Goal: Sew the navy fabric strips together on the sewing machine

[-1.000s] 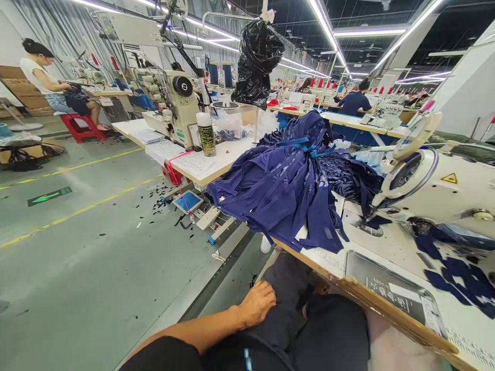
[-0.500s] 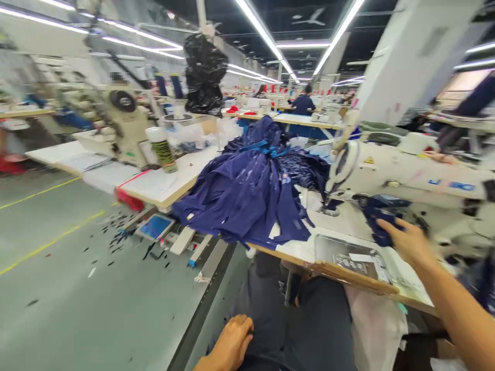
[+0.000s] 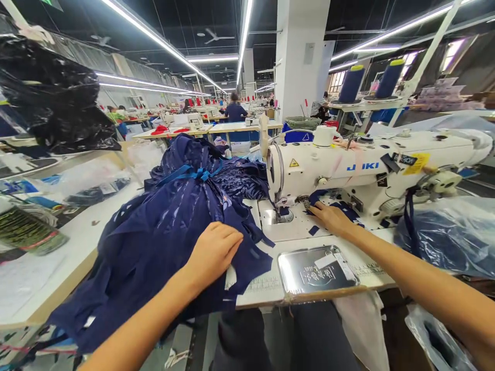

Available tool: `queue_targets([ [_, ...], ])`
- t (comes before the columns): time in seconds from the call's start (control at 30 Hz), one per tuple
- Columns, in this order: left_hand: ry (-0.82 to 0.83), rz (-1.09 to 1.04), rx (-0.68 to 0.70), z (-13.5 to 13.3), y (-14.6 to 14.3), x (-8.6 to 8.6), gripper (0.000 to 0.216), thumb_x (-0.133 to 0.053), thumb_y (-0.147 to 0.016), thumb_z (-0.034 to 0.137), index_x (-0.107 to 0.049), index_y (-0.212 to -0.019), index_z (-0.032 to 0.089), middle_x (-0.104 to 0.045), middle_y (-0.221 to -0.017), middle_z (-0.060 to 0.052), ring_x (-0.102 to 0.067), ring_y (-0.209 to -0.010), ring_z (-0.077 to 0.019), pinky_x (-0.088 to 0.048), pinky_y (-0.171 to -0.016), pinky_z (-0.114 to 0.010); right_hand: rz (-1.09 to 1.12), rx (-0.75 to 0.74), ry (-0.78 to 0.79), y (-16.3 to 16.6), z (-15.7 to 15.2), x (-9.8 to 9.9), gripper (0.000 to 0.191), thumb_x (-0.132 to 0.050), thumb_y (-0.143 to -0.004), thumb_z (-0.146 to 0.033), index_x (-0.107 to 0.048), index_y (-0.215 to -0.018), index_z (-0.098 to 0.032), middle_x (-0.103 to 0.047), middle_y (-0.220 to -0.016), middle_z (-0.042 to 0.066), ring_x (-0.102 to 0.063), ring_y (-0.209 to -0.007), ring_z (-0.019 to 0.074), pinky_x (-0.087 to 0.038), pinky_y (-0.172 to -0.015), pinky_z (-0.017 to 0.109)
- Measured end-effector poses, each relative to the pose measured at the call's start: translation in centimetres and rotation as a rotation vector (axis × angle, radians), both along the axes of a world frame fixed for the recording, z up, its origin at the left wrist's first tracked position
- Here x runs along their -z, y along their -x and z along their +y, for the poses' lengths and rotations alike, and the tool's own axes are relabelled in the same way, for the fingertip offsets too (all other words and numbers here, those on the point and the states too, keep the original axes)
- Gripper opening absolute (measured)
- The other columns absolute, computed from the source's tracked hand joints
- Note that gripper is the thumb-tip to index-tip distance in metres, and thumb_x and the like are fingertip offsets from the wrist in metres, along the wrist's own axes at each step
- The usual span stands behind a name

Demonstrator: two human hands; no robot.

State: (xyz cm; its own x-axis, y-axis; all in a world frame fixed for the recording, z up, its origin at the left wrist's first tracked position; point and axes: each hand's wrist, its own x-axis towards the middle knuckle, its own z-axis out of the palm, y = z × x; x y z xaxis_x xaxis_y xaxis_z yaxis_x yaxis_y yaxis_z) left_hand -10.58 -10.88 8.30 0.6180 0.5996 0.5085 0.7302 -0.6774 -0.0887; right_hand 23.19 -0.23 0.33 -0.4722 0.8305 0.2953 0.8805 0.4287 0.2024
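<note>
The left hand, fingers together, lies over the navy garments on the table, and farther in, the right hand is at navy scraps under the sewing machine, fingertips partly hidden, so whether either pinches anything I cannot tell.

Here's the sewing machine on the table, and directly left of the machine sits the bundle of cloth, left hand on top of it! Right hand, that's just below the machine's arm, beside the cloth scraps. In front of the machine, a tray; to its right, a plastic bag; behind it, thread cones and a pillar; far left, a can.
</note>
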Motion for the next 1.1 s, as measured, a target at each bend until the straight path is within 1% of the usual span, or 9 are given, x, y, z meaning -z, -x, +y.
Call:
queue_targets([
  [0.17, 0.203, 0.456, -0.184, 6.4, -2.1, 0.1, 0.011, -0.053, -0.082, 0.020, -0.061, -0.084, 0.013, -0.061, -0.086, -0.008, -0.059, -0.081, -0.0208, -0.044, -0.073, -0.033, -0.079, -0.056, 0.016, -0.4, 1.5, -1.0, 0.021, -0.044, -0.085, -0.018, -0.059, -0.099, -0.014, -0.055, -0.096, 0.012, -0.056, -0.081, 0.0224, -0.044, -0.063, 0.030],
  [0.27, 0.248, 0.561, -0.376, 6.3, -1.4, 0.4, 0.024, -0.064, -0.072, 0.023, -0.059, -0.093, 0.012, -0.058, -0.092, -0.010, -0.059, -0.078, -0.0233, -0.046, -0.067, -0.033, -0.003, -0.091, 0.044, -1.1, 1.5, -0.9, 0.031, -0.050, -0.079, -0.014, -0.056, -0.110, -0.015, -0.053, -0.110, 0.013, -0.055, -0.094, 0.0245, -0.047, -0.075, 0.034],
  [0.37, 0.234, 0.557, -0.441, 4.9, 1.0, 0.8, 0.037, -0.066, -0.068, 0.018, -0.057, -0.103, 0.013, -0.056, -0.101, -0.011, -0.058, -0.081, -0.0233, -0.047, -0.069, -0.033, 0.053, -0.152, 0.056, -2.1, 0.9, -0.4, 0.044, -0.054, -0.074, -0.016, -0.051, -0.118, -0.015, -0.050, -0.119, 0.014, -0.052, -0.103, 0.0269, -0.047, -0.082, 0.038],
  [0.57, 0.098, 0.492, -0.312, 3.4, 3.9, 1.3, 0.028, -0.060, -0.074, 0.014, -0.058, -0.101, 0.016, -0.052, -0.115, -0.011, -0.055, -0.089, -0.0215, -0.044, -0.074, -0.033, 0.182, -0.297, 0.040, -0.5, -2.0, -0.9, 0.032, -0.044, -0.084, -0.021, -0.055, -0.113, -0.013, -0.053, -0.116, 0.015, -0.051, -0.106, 0.0279, -0.044, -0.089, 0.043],
  [0.7, 0.060, 0.530, -0.300, 3.8, 1.9, 2.0, 0.020, -0.064, -0.070, 0.017, -0.060, -0.090, 0.016, -0.057, -0.091, -0.009, -0.052, -0.078, -0.0223, -0.040, -0.064, -0.034, 0.258, -0.488, 0.317, 5.0, -3.7, -2.7, 0.028, -0.044, -0.086, -0.020, -0.055, -0.111, -0.017, -0.056, -0.112, 0.010, -0.053, -0.102, 0.0220, -0.046, -0.086, 0.035],
  [0.77, 0.020, 0.516, -0.204, 3.9, 0.7, 2.6, 0.005, -0.061, -0.073, 0.015, -0.059, -0.078, 0.015, -0.055, -0.077, -0.006, -0.050, -0.071, -0.0204, -0.037, -0.060, -0.033, 0.253, -0.522, 0.448, 7.8, -4.0, -3.4, 0.030, -0.049, -0.083, -0.020, -0.054, -0.112, -0.019, -0.056, -0.113, 0.009, -0.053, -0.102, 0.0222, -0.046, -0.085, 0.035],
  [0.83, 0.006, 0.464, -0.046, 3.7, -0.2, 3.3, 0.007, -0.054, -0.077, 0.013, -0.056, -0.070, 0.015, -0.053, -0.069, -0.004, -0.048, -0.065, -0.0180, -0.035, -0.058, -0.031, 0.254, -0.518, 0.537, 10.0, -3.8, -3.8, 0.036, -0.050, -0.082, -0.019, -0.050, -0.118, -0.017, -0.055, -0.113, 0.010, -0.052, -0.103, 0.0230, -0.044, -0.086, 0.036],
  [0.97, 0.056, 0.307, 0.192, 2.3, -1.5, 3.4, 0.016, -0.041, -0.085, 0.011, -0.056, -0.088, 0.015, -0.056, -0.072, -0.003, -0.049, -0.066, -0.0154, -0.038, -0.062, -0.030, 0.292, -0.500, 0.628, 12.2, -3.4, -3.3, 0.052, -0.047, -0.081, -0.014, -0.035, -0.132, -0.012, -0.054, -0.113, 0.014, -0.050, -0.105, 0.0240, -0.042, -0.087, 0.037],
  [1.1, 0.064, 0.226, 0.226, 1.4, -1.2, 2.1, 0.027, -0.033, -0.087, 0.007, -0.053, -0.104, 0.013, -0.061, -0.089, -0.006, -0.054, -0.081, -0.0155, -0.042, -0.072, -0.029, 0.317, -0.538, 0.612, 11.8, -3.9, -2.6, 0.046, -0.047, -0.078, -0.010, -0.044, -0.123, -0.014, -0.054, -0.114, 0.013, -0.048, -0.107, 0.0237, -0.040, -0.088, 0.037],
])
